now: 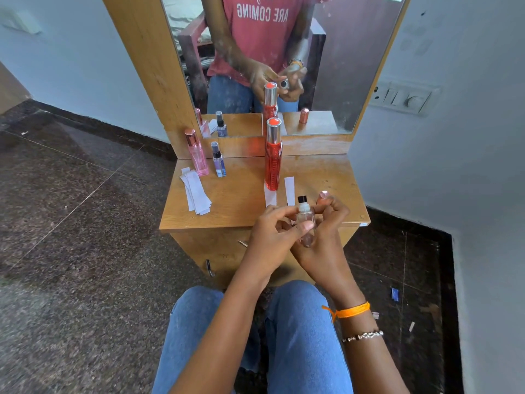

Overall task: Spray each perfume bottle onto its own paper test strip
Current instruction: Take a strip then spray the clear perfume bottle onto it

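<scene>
A small clear perfume bottle (306, 220) with a black nozzle is held over the table's front edge by my left hand (272, 234) and my right hand (326, 240). Both hands grip it, and my right fingers also pinch its rose-gold cap (323, 196). A tall red bottle (273, 155) stands upright on one white paper strip (270, 198). A second strip (289, 190) lies beside it to the right. Further left, a pink bottle (196, 152) and a small blue bottle (218, 160) stand upright behind a stack of spare strips (196, 192).
The wooden dressing table (233, 194) has a mirror (284, 52) at its back, reflecting the person and the bottles. Walls close in on both sides, with a switch panel (403, 98) on the right. My knees are just below the table's front edge.
</scene>
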`<state>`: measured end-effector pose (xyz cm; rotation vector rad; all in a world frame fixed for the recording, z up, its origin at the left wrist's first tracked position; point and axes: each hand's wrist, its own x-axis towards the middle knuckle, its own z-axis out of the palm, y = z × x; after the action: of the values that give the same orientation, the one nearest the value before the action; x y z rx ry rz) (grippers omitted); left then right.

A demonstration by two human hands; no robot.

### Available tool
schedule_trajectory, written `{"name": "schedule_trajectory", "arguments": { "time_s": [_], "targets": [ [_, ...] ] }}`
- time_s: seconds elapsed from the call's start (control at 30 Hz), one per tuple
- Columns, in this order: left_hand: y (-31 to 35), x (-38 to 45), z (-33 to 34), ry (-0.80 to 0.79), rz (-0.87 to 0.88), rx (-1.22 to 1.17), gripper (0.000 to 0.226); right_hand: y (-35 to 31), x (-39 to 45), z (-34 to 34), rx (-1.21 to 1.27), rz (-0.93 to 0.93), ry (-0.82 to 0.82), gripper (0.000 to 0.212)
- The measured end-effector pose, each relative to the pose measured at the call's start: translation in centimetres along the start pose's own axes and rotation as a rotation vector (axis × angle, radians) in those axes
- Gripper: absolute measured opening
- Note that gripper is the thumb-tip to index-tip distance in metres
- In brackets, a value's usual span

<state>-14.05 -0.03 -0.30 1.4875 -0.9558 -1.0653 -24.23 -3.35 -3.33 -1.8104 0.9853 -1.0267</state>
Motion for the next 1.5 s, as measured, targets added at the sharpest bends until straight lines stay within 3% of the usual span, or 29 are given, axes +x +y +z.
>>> {"name": "schedule_trajectory", "arguments": {
  "time_s": [0.1,0.17,0.23,0.3,0.37,0.5,0.57,0.63,0.7,0.9,1.07,1.2,1.37,1.5],
  "targets": [
    [0.2,-0.1,-0.4,-0.034,-0.029,-0.1,0.026,-0.8,-0.4,-0.6,0.208,-0.003,-0.081,0.058],
    [0.2,-0.1,-0.7,-0.013,0.004,-0.1,0.027,-1.0,-0.2,-1.2,0.342,0.043,0.017,0.052],
    [0.2,0.0,-1.0,0.017,0.015,-0.049,0.029,-0.7,0.6,-1.7,0.246,0.054,0.197,0.047],
    [0.3,0.1,-1.2,0.04,0.014,-0.009,0.031,-0.1,1.9,-2.1,-0.067,0.007,0.264,0.043],
    [0.3,0.2,-1.3,0.051,0.016,0.002,0.031,0.7,3.2,-2.4,-0.324,-0.03,0.174,0.042],
    [0.4,0.1,-1.4,0.072,0.058,0.071,0.032,0.7,4.5,-2.8,-0.389,0.014,0.064,0.028],
    [0.4,0.1,-1.5,0.106,0.085,0.119,0.04,-0.2,4.9,-3.3,-0.276,0.051,0.114,0.023],
    [0.6,0.1,-1.7,0.138,0.107,0.175,0.047,-1.8,5.0,-3.9,0.015,0.089,0.135,0.021],
    [0.7,0.1,-1.7,0.16,0.118,0.203,0.049,-3.4,4.7,-4.3,0.236,0.065,0.061,0.022],
    [1.0,-0.4,-1.9,0.173,0.138,0.206,0.052,-5.3,4.2,-3.9,0.106,0.026,-0.202,0.027],
    [1.0,-0.7,-1.7,0.167,0.17,0.223,0.051,-5.1,4.1,-3.4,0.013,0.077,-0.086,0.017],
    [1.0,-0.6,-1.3,0.168,0.181,0.208,0.046,-5.0,3.2,-2.9,-0.168,0.042,-0.043,0.03],
    [1.1,-0.4,-1.3,0.143,0.154,0.199,0.056,-4.8,2.3,-3.7,0.065,0.038,-0.138,0.035],
    [0.9,-0.7,-1.3,0.154,0.171,0.214,0.058,-5.0,3.0,-3.5,0.038,0.082,-0.031,0.014]
  ]
}}
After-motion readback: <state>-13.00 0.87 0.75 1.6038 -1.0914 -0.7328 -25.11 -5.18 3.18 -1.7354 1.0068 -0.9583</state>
